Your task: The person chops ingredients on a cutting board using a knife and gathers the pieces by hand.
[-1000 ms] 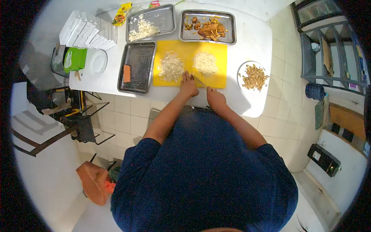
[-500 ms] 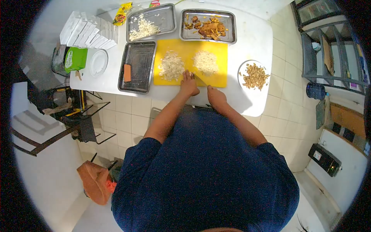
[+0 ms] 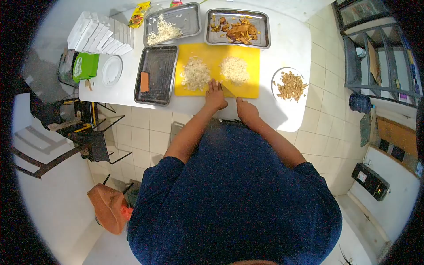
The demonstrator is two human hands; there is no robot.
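Note:
A yellow cutting board [image 3: 216, 92] lies on the white table, bearing two heaps of pale chopped food: a left heap [image 3: 195, 73] and a right heap [image 3: 235, 70]. My right hand [image 3: 248, 111] is closed round the handle of a knife [image 3: 229, 91], whose blade slants up and left over the board. My left hand [image 3: 215, 96] rests at the board's front edge beside the blade, just below the left heap. Its fingers are stretched forward and touch the board; whether a small piece lies under the fingertips cannot be made out.
Left of the board, a dark tray [image 3: 154, 98] holds an orange-brown block [image 3: 145, 82]. Behind are a tray of pale shreds [image 3: 190, 33] and a tray of browned food [image 3: 263, 39]. A plate of brown pieces [image 3: 291, 86] stands right. White boxes [image 3: 99, 33] and a green container [image 3: 86, 67] sit left.
Both hands, the knife and the heaps look nearly unchanged. The whole view has shifted very slightly.

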